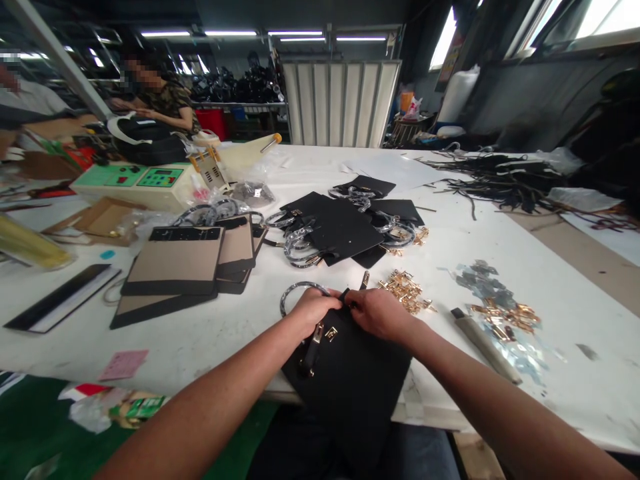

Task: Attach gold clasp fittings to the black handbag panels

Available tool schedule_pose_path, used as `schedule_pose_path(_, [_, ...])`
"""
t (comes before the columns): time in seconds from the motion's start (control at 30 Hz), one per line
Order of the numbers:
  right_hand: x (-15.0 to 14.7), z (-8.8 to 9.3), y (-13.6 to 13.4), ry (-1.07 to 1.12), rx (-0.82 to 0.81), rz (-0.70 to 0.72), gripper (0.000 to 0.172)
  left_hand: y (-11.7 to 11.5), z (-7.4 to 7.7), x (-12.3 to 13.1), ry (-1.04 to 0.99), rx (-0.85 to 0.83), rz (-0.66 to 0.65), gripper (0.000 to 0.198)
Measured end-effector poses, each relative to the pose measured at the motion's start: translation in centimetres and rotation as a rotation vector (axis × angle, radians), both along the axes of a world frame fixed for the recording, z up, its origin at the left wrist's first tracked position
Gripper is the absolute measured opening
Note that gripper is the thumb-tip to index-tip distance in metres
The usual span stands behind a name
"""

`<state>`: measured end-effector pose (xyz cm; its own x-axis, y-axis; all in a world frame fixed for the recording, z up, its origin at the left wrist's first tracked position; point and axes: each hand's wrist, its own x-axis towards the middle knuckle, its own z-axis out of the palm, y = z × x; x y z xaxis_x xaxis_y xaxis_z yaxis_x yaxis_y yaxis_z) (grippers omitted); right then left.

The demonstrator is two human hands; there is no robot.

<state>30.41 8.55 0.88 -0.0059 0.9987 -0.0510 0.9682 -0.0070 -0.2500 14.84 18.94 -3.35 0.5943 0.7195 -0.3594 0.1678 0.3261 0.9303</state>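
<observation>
A black bag panel (355, 380) with a small gold emblem (331, 334) lies tilted over the table's front edge, reaching down to my lap. My left hand (316, 308) and my right hand (377, 312) meet at its top edge, fingers closed on it; exactly what they pinch there is hidden. A plastic-wrapped loop handle (300, 287) curves out beside my left hand. A black strap with gold hardware (313, 350) hangs over the panel below that hand. Past my right hand, a pile of gold metal fittings (404, 288) rests on the table.
Black panels with wrapped handles (345, 227) are heaped further back. Beige-faced panels (175, 260) are stacked at left, before a green-topped machine (145, 179). At right lie a grey bar (485, 345), more fittings (520, 317) and black strips (505, 177). A co-worker (165, 100) sits behind.
</observation>
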Motion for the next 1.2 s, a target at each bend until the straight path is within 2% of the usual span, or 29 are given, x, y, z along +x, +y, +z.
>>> schedule_pose_path(0.17, [-0.7, 0.1, 0.5, -0.070, -0.053, -0.033, 0.026, 0.0, -0.4, -0.2, -0.007, 0.038, -0.004, 0.031])
schedule_pose_path(0.3, [-0.7, -0.2, 0.6, -0.049, -0.043, -0.067, 0.022, -0.1, -0.1, -0.4, -0.034, 0.021, -0.027, 0.032])
schedule_pose_path(0.43, [0.2, -1.0, 0.9, 0.203, -0.018, -0.140, 0.034, -0.1, 0.0, -0.7, -0.008, -0.037, -0.055, 0.037])
schedule_pose_path(0.57, [0.8, -2.1, 1.4, 0.474, -0.057, -0.180, 0.042, 0.0, -0.3, -1.0, -0.010, -0.043, -0.019, 0.038])
schedule_pose_path(0.7, [0.4, -2.7, 0.3, 0.620, -0.013, -0.232, 0.058, -0.3, 0.1, -1.5, -0.065, -0.069, -0.068, 0.036])
schedule_pose_path(0.77, [0.2, -2.7, -1.0, 0.628, 0.089, -0.256, 0.060, -0.5, 0.6, -2.1, -0.095, -0.077, -0.085, 0.038])
schedule_pose_path(0.87, [0.1, -2.6, -3.4, 0.580, 0.331, -0.326, 0.054, -0.7, 1.6, -3.0, -0.124, -0.068, -0.073, 0.044])
schedule_pose_path(0.97, [0.2, -2.7, -5.1, 0.607, 0.484, -0.414, 0.069, -0.2, 3.2, -3.8, -0.141, 0.010, -0.096, 0.049])
schedule_pose_path(1.0, [0.1, -2.6, -5.3, 0.639, 0.455, -0.422, 0.076, 0.1, 3.9, -4.0, -0.132, 0.065, -0.094, 0.051])
schedule_pose_path(1.07, [-0.5, -2.4, -5.6, 0.717, 0.297, -0.409, 0.082, 0.9, 5.2, -4.4, -0.081, 0.203, -0.058, 0.052])
schedule_pose_path(1.13, [-1.4, -2.0, -5.4, 0.787, 0.144, -0.387, 0.075, 1.5, 6.4, -5.0, 0.017, 0.346, -0.018, 0.048])
schedule_pose_path(1.2, [-2.4, -1.3, -5.1, 0.875, 0.114, -0.379, 0.067, 1.3, 7.3, -6.0, 0.109, 0.500, -0.009, 0.038])
